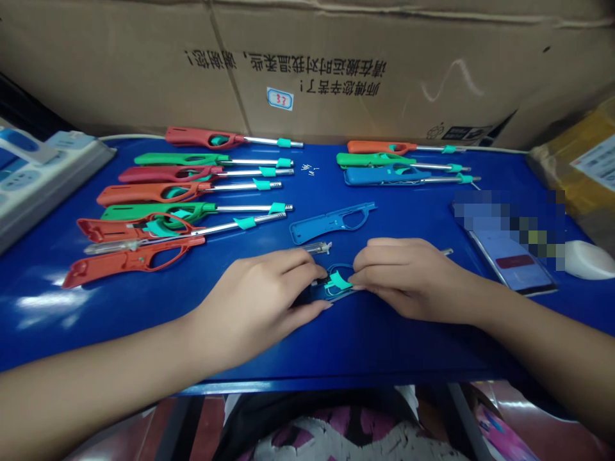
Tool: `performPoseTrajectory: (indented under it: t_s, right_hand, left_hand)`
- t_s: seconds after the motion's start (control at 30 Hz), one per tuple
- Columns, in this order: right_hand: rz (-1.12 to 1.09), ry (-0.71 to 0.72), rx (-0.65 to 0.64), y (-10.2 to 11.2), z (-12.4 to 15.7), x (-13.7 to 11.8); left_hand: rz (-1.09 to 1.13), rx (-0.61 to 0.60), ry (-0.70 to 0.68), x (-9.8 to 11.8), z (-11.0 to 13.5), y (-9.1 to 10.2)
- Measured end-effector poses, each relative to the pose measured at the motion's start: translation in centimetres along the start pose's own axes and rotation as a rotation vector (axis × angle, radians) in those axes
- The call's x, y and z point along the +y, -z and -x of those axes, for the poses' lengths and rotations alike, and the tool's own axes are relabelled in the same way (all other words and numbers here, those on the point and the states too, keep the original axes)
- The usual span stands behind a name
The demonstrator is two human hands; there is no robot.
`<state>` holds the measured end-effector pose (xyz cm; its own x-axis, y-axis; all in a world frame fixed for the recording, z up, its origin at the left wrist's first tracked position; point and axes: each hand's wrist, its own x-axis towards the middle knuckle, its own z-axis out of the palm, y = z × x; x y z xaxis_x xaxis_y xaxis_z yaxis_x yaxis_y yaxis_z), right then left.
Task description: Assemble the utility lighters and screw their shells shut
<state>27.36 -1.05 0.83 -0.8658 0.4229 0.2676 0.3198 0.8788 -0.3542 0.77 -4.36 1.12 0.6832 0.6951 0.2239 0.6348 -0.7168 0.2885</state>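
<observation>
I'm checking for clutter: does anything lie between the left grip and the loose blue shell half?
Yes: a translucent part, partly hidden by the left grip, lies between it and the blue shell half.

The tabletop (336, 349) looks smooth and glossy, the blue shells (312, 227) plastic, the tubes (245, 209) shiny metal, the carton (144, 64) matt cardboard.
</observation>
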Motion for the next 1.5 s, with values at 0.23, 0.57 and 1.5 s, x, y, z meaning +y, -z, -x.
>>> performPoseTrajectory:
  t_s: [0.23, 0.57, 1.5]
  right_hand:
    - [-0.158, -0.112, 0.084, -0.3, -0.3, -0.5]
    - [-0.019, -0.06, -0.001, -0.2, -0.1, -0.4]
    - [0.033, -0.181, -0.006, 1.3, -0.1, -0.8]
  left_hand:
    - [0.013, 0.009, 0.006, 0.0, 0.0, -0.1]
    - [0.021, 0.014, 0.016, 0.0, 0.0, -0.1]
    - [-0.232, -0.001, -0.152, 0.4, 0.2, -0.6]
